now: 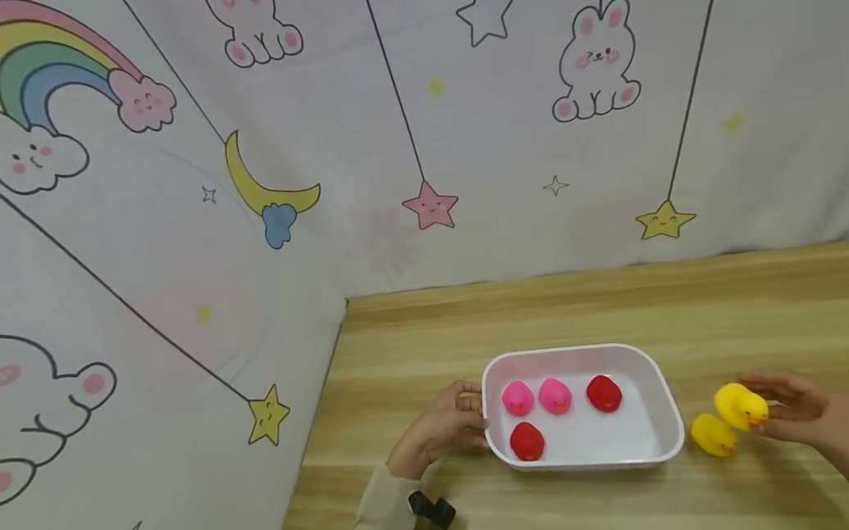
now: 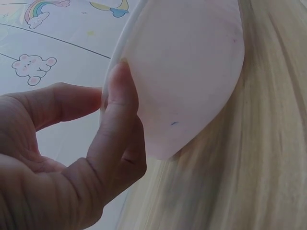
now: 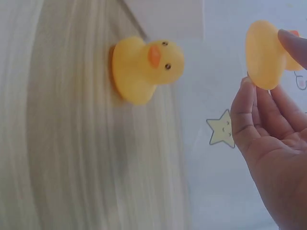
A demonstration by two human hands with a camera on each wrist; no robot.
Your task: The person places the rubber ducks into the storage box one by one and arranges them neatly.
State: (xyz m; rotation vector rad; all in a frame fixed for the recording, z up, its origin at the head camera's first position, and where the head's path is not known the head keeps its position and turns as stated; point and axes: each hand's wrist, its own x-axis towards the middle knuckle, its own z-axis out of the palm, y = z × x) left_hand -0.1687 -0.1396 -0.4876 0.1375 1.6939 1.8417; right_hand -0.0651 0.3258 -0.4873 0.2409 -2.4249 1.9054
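Observation:
My left hand [image 1: 450, 423] grips the left rim of a white plastic tub [image 1: 580, 465], thumb and fingers pinching its wall in the left wrist view. Inside the tub sit two pink rubber ducks [image 1: 555, 396] and two red ones, one red duck [image 1: 604, 393] towards the back and another red duck [image 1: 527, 441] at the front left. To the right of the tub, my right hand [image 1: 791, 407] holds a yellow rubber duck [image 3: 265, 55] between thumb and fingers, raised off the table. A second yellow duck [image 3: 139, 69] stands on the table between the tub and that hand.
The wood-grain table [image 1: 405, 337] meets a cloth backdrop [image 1: 514, 247] printed with rabbits and stars behind and on the left. Dark wrist-worn pieces show near both wrists, one black piece [image 1: 432, 510] at the left sleeve.

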